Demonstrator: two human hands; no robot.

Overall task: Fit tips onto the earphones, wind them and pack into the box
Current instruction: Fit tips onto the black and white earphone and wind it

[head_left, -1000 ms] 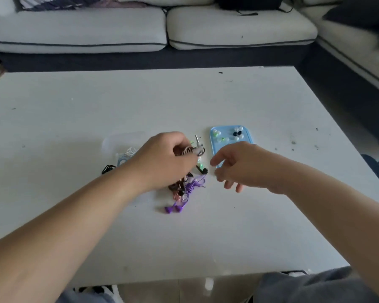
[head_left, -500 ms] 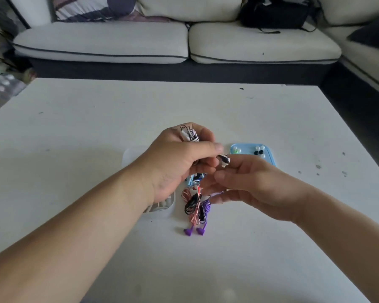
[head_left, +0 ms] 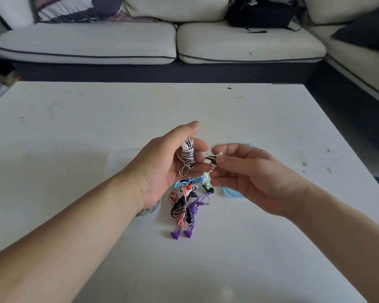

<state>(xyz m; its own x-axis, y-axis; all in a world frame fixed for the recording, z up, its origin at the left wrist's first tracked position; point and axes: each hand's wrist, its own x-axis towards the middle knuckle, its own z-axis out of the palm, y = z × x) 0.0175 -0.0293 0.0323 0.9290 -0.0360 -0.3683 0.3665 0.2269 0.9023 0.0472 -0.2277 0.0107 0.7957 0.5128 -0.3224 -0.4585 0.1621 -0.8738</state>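
We saw both forearms stretched from the bottom corners, meeting mid-frame above the white table (head_left: pixel 74 127). The left hand (head_left: pixel 162 169) was turned palm inward, thumb pointing up, its fingers curled round the striped earphones (head_left: pixel 186 159), a wound black-and-white bundle lying in the palm. Just right of it, the right hand (head_left: pixel 249 173) pinched one earbud (head_left: pixel 212 161) between thumb and forefinger, other fingers loosely bent. We thought a pale tip sat on it, though it was too small to be sure. Below the hands lay a pile of earphones (head_left: pixel 182 206), the purple pair (head_left: pixel 193 211) lowest. A blue tray (head_left: pixel 232 194) peeked from behind the right hand, and a clear box (head_left: pixel 118 162) lay under the left wrist.
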